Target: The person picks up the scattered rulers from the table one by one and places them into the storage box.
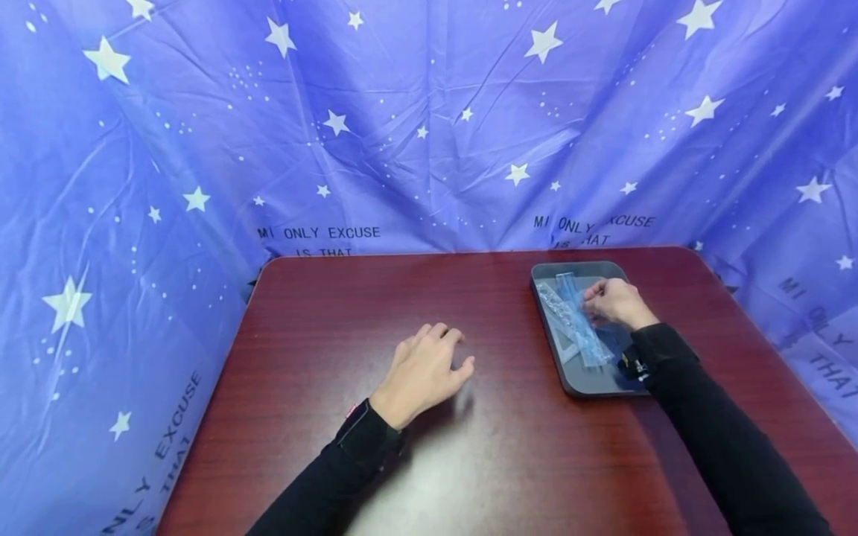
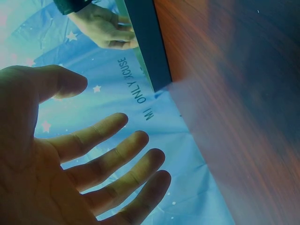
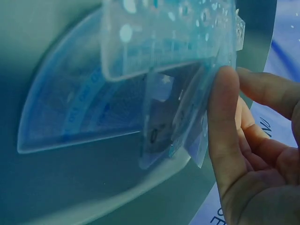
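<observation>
My right hand is over a grey tray and pinches the edge of a clear plastic ruler between thumb and fingers. Beside it, a clear stencil ruler with cut-out holes overlaps a bluish protractor lying on the tray floor. From the head view, a clear patterned ruler slants across the tray, crossing a light blue strip. My left hand hovers over the table left of the tray, fingers spread and slightly bent, holding nothing.
The tray stands toward the right back of a reddish-brown wooden table. A blue-purple curtain with white stars and printed words hangs behind the table and along its sides.
</observation>
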A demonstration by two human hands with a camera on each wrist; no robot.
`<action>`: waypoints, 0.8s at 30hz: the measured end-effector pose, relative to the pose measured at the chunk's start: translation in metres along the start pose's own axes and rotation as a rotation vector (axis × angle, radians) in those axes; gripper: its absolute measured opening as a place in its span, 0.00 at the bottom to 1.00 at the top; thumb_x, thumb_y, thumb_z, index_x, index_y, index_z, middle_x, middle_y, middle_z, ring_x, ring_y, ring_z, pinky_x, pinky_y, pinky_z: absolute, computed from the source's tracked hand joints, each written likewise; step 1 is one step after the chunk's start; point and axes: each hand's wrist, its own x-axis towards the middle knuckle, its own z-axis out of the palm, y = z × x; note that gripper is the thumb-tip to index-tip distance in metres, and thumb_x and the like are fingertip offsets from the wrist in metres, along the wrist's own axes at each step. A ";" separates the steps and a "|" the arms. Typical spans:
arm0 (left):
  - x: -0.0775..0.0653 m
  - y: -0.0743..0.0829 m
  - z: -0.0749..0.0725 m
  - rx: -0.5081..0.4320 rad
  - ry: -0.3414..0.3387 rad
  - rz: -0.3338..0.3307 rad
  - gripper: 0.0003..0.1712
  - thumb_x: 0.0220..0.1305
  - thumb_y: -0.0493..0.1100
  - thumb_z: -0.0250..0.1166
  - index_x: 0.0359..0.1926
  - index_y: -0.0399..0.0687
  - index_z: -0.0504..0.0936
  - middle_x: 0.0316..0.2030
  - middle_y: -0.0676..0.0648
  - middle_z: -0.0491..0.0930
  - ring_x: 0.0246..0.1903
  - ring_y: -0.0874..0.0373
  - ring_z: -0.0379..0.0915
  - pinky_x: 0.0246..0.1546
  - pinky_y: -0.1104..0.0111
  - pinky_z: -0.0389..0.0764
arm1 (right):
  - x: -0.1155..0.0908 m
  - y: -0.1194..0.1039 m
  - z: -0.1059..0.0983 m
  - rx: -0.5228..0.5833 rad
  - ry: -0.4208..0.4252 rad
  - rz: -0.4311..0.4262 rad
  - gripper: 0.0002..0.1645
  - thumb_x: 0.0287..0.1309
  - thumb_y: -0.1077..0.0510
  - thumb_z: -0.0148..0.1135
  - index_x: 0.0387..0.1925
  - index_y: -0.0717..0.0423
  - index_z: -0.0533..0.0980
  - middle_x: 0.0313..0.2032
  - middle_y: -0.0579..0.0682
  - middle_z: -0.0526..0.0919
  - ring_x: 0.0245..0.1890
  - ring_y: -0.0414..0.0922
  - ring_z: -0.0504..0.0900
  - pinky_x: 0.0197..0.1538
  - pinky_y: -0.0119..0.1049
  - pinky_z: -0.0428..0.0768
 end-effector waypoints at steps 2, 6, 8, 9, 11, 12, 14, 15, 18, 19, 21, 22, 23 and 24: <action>0.000 0.000 0.000 -0.008 0.000 0.001 0.23 0.73 0.59 0.64 0.57 0.51 0.88 0.50 0.49 0.88 0.47 0.52 0.82 0.41 0.58 0.89 | 0.001 0.000 0.000 -0.023 0.019 -0.007 0.13 0.66 0.66 0.69 0.47 0.71 0.77 0.36 0.62 0.87 0.28 0.43 0.88 0.35 0.40 0.92; -0.001 -0.001 -0.001 -0.018 0.003 0.000 0.22 0.73 0.59 0.65 0.56 0.50 0.88 0.50 0.49 0.88 0.46 0.53 0.82 0.40 0.58 0.89 | 0.001 -0.001 0.001 -0.065 0.033 -0.021 0.11 0.65 0.65 0.70 0.43 0.70 0.78 0.36 0.62 0.87 0.28 0.43 0.88 0.36 0.41 0.92; -0.001 -0.002 -0.001 -0.018 0.005 -0.005 0.22 0.73 0.58 0.65 0.57 0.50 0.88 0.50 0.49 0.89 0.45 0.53 0.83 0.39 0.59 0.89 | 0.001 -0.001 0.000 -0.089 0.028 -0.027 0.11 0.65 0.64 0.70 0.43 0.69 0.79 0.36 0.62 0.87 0.29 0.44 0.89 0.37 0.42 0.92; -0.001 -0.002 -0.002 -0.017 0.005 -0.009 0.23 0.73 0.58 0.65 0.57 0.50 0.88 0.50 0.49 0.89 0.45 0.53 0.83 0.38 0.59 0.89 | 0.000 -0.002 -0.001 -0.102 0.026 -0.029 0.11 0.66 0.63 0.69 0.43 0.69 0.79 0.37 0.62 0.87 0.29 0.44 0.88 0.37 0.42 0.92; 0.000 -0.004 -0.002 -0.015 0.007 -0.018 0.24 0.72 0.58 0.66 0.59 0.49 0.86 0.51 0.48 0.89 0.45 0.53 0.83 0.38 0.60 0.88 | -0.001 -0.005 -0.004 -0.130 0.025 -0.043 0.11 0.68 0.62 0.67 0.44 0.69 0.80 0.37 0.63 0.87 0.30 0.46 0.88 0.36 0.42 0.91; 0.000 -0.004 -0.002 -0.017 0.006 -0.024 0.25 0.72 0.58 0.66 0.60 0.49 0.86 0.52 0.48 0.89 0.45 0.53 0.83 0.38 0.60 0.89 | -0.002 -0.007 -0.006 -0.150 0.030 -0.054 0.12 0.70 0.61 0.65 0.45 0.69 0.80 0.38 0.63 0.87 0.31 0.47 0.88 0.35 0.43 0.91; 0.001 -0.006 -0.003 -0.021 0.005 -0.036 0.27 0.72 0.58 0.67 0.63 0.48 0.84 0.53 0.47 0.88 0.46 0.52 0.83 0.39 0.60 0.89 | -0.004 -0.013 -0.011 -0.189 0.054 -0.093 0.14 0.72 0.59 0.63 0.47 0.69 0.80 0.37 0.64 0.87 0.30 0.50 0.87 0.33 0.43 0.89; 0.001 -0.007 -0.003 -0.024 0.002 -0.041 0.28 0.71 0.58 0.67 0.64 0.48 0.83 0.54 0.46 0.88 0.47 0.51 0.83 0.40 0.59 0.89 | -0.006 -0.017 -0.013 -0.212 0.078 -0.124 0.14 0.73 0.58 0.62 0.48 0.69 0.80 0.38 0.64 0.87 0.32 0.51 0.86 0.34 0.42 0.86; 0.001 -0.010 -0.004 -0.041 -0.011 -0.062 0.30 0.72 0.58 0.66 0.67 0.46 0.82 0.57 0.45 0.86 0.51 0.49 0.82 0.44 0.56 0.89 | -0.015 -0.031 -0.016 -0.251 0.160 -0.222 0.16 0.73 0.57 0.59 0.50 0.68 0.80 0.41 0.66 0.87 0.37 0.57 0.85 0.39 0.44 0.81; 0.001 -0.011 -0.004 -0.046 -0.013 -0.068 0.31 0.72 0.58 0.66 0.67 0.46 0.81 0.59 0.44 0.86 0.53 0.48 0.82 0.46 0.55 0.89 | -0.019 -0.037 -0.015 -0.253 0.187 -0.254 0.16 0.74 0.57 0.59 0.51 0.67 0.80 0.43 0.67 0.87 0.39 0.58 0.85 0.41 0.45 0.80; 0.001 -0.013 -0.004 -0.053 -0.016 -0.080 0.32 0.73 0.58 0.66 0.69 0.44 0.80 0.61 0.42 0.84 0.56 0.47 0.81 0.50 0.53 0.88 | -0.029 -0.049 -0.011 -0.238 0.222 -0.303 0.18 0.75 0.56 0.58 0.54 0.67 0.80 0.48 0.68 0.86 0.45 0.61 0.85 0.47 0.50 0.81; 0.001 -0.015 -0.004 -0.050 -0.014 -0.084 0.33 0.73 0.58 0.65 0.70 0.44 0.79 0.62 0.42 0.84 0.58 0.46 0.81 0.52 0.53 0.88 | -0.035 -0.055 -0.007 -0.222 0.235 -0.318 0.19 0.76 0.55 0.58 0.55 0.67 0.79 0.50 0.69 0.86 0.47 0.63 0.85 0.49 0.53 0.82; 0.000 -0.016 -0.004 -0.049 -0.011 -0.089 0.33 0.73 0.58 0.65 0.71 0.43 0.79 0.63 0.41 0.83 0.60 0.45 0.80 0.54 0.52 0.87 | -0.041 -0.062 -0.003 -0.206 0.246 -0.336 0.19 0.76 0.55 0.58 0.57 0.66 0.79 0.52 0.69 0.86 0.49 0.64 0.86 0.51 0.56 0.83; 0.000 -0.018 -0.004 -0.047 -0.008 -0.095 0.34 0.74 0.57 0.65 0.71 0.43 0.78 0.64 0.41 0.82 0.62 0.45 0.79 0.56 0.51 0.86 | -0.048 -0.068 0.002 -0.195 0.258 -0.355 0.21 0.77 0.55 0.59 0.59 0.66 0.78 0.54 0.70 0.86 0.51 0.64 0.86 0.52 0.59 0.83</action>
